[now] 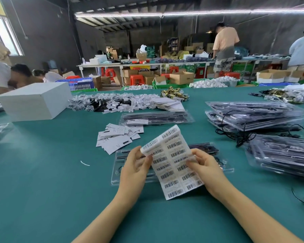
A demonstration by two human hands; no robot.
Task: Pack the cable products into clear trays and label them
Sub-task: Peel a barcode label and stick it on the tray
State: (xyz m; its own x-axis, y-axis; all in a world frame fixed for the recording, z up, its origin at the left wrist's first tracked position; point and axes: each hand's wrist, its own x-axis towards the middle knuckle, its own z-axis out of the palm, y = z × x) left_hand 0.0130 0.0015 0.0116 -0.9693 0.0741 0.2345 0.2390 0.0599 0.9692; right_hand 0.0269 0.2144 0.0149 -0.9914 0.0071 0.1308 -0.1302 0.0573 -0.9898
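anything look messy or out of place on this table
A few things. A small white scrap lies alone on the green table, left of the clear tray. Loose black cables trail out from under the tray stacks on the right. The paper cards are scattered, not stacked.

Packing workshop; worktables (pixel 60 155); cardboard boxes (pixel 181 78); crates (pixel 81 84)
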